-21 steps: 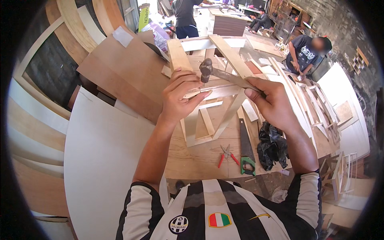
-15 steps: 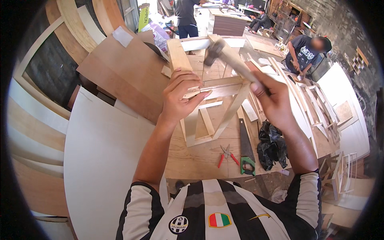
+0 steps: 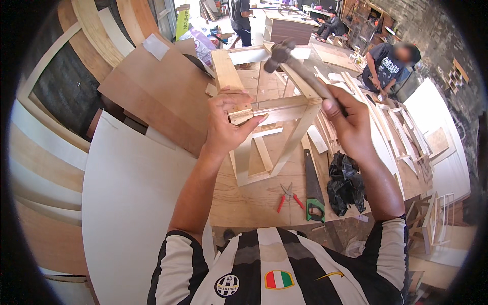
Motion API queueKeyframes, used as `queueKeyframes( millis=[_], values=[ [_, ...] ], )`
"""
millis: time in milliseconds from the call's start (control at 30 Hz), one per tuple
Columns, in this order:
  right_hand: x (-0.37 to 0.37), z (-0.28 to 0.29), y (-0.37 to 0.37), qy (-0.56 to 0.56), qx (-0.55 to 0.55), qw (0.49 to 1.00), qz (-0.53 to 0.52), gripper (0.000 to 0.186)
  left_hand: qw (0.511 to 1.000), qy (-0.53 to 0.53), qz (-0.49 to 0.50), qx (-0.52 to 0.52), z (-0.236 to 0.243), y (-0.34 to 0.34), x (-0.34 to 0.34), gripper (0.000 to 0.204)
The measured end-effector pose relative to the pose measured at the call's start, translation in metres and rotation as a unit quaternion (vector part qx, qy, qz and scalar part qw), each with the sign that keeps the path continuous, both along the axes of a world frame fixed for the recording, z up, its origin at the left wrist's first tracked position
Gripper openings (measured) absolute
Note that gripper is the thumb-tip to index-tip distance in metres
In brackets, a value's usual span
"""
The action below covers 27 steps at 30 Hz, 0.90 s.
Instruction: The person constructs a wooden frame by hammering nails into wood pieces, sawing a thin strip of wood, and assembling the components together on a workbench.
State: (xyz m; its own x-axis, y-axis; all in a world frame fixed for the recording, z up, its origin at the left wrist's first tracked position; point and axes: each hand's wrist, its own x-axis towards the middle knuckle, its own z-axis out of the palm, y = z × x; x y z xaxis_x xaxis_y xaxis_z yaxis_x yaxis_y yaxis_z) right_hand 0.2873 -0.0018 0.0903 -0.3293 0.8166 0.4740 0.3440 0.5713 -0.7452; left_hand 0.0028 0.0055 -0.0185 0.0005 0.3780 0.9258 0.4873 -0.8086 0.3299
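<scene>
A pale wooden frame point(image 3: 294, 140), shaped like an open box, stands on the workbench in front of me. My left hand point(image 3: 219, 124) is closed around its near left corner, at the end of a top rail point(image 3: 226, 71). The fingers, slightly blurred, curl over the rail and the thumb lies on the near side. In my right hand point(image 3: 349, 122) is a hammer point(image 3: 302, 75), gripped by its wooden handle. Its dark metal head hangs above the frame's right top rail, toward the far end. I cannot make out a nail.
Red-handled pliers point(image 3: 290, 197), a green-handled handsaw point(image 3: 314, 190) and a crumpled black plastic bag point(image 3: 345, 184) lie on the workbench point(image 3: 239, 206). Wood strips are piled to the right, near a co-worker point(image 3: 389, 66). A large white panel point(image 3: 132, 203) is at left.
The hammer head has moved up and slightly right. My left fingers have shifted on the corner, so more of the rail's end shows. A person in the background has changed position.
</scene>
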Motion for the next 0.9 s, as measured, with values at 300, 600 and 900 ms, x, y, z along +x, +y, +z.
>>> queueKeyframes(
  millis=[300, 600, 900],
  values=[
    [0.001, 0.002, 0.001, -0.029, 0.038, 0.999, 0.017, 0.039, 1.0, -0.012, -0.003, -0.02, 0.001, -0.002, 0.002, 0.076],
    [0.003, -0.015, 0.009, -0.127, 0.093, 0.986, 0.05, 0.036, 0.999, -0.025, -0.027, -0.013, -0.004, 0.001, -0.001, 0.076],
    [-0.003, 0.003, 0.021, -0.025, -0.007, 0.999, 0.031, 0.034, 1.0, -0.007, -0.011, 0.001, -0.005, 0.005, -0.002, 0.077]
  ],
)
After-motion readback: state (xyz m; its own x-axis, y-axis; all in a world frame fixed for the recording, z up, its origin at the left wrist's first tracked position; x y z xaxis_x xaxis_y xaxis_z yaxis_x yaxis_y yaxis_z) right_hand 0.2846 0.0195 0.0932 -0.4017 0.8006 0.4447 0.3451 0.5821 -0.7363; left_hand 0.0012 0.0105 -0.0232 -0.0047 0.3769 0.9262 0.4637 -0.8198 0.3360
